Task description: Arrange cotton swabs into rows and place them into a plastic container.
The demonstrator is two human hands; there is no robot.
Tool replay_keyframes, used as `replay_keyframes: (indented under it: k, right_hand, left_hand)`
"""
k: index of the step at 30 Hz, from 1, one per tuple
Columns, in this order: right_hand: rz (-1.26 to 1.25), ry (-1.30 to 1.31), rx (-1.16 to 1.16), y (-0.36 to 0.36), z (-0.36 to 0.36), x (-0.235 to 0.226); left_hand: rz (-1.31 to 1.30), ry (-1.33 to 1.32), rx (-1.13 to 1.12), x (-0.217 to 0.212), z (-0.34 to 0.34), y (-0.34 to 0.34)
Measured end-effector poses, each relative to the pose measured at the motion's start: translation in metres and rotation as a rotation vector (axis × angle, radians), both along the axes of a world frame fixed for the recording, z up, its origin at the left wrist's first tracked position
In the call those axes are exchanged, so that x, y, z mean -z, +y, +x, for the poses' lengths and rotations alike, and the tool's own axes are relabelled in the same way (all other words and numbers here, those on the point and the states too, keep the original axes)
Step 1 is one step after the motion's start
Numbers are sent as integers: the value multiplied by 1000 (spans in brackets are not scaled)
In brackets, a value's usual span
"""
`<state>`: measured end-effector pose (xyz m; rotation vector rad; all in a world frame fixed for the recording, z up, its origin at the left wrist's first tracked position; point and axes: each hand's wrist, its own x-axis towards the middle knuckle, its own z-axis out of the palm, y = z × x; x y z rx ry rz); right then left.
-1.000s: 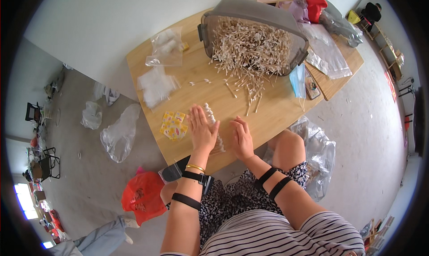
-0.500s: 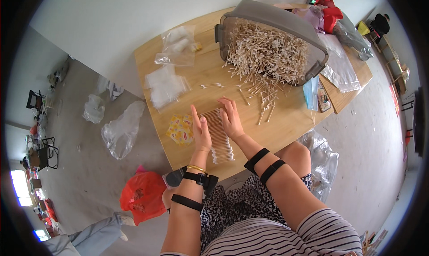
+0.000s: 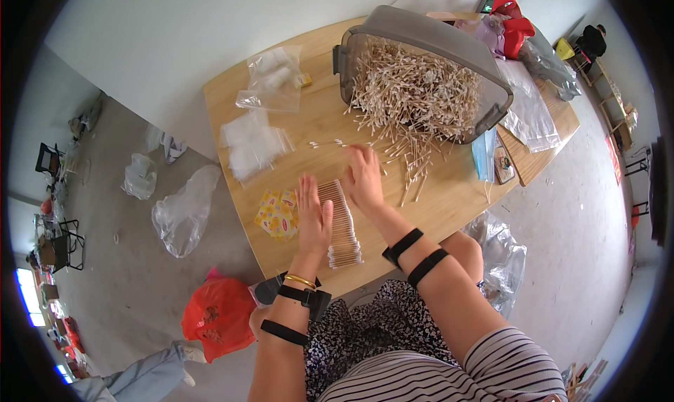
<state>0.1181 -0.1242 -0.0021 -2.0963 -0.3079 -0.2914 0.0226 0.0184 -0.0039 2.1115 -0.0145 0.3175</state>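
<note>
A neat row of wooden cotton swabs [image 3: 342, 223] lies on the wooden table [image 3: 449, 198] in front of me. My left hand [image 3: 313, 216] stands edge-on, flat against the left side of that row, fingers straight. My right hand [image 3: 364, 176] rests palm down on the table just past the row's far end, fingers spread, next to loose swabs [image 3: 409, 165]. A grey plastic tub [image 3: 421, 47] lies tipped on its side at the back, a heap of swabs spilling out of it.
Clear plastic bags [image 3: 256, 143] and more bags [image 3: 274, 86] lie on the table's left part. Small yellow packets [image 3: 276, 214] sit left of my left hand. A red bag [image 3: 217, 318] and clear bags [image 3: 181, 209] lie on the floor.
The view has shifted and my hands moved forward. My left hand turned edge-on against the swab row. My right hand slid past its far end toward the loose swabs.
</note>
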Motion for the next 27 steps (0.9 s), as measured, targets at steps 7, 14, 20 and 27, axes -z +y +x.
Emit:
replay_keyframes:
  k: [7, 14, 20, 27]
  right_hand:
    - [-590, 11, 80, -25, 63, 1]
    - [-518, 4, -243, 24, 44, -2]
    - [-439, -113, -57, 34, 76, -8]
    - [-510, 0, -179, 31, 61, 12]
  left_hand:
    - [825, 203, 113, -5, -2, -7]
    - [734, 233, 107, 5, -5, -3]
    - [678, 133, 39, 2, -11, -1]
    - [624, 134, 58, 5, -7, -4]
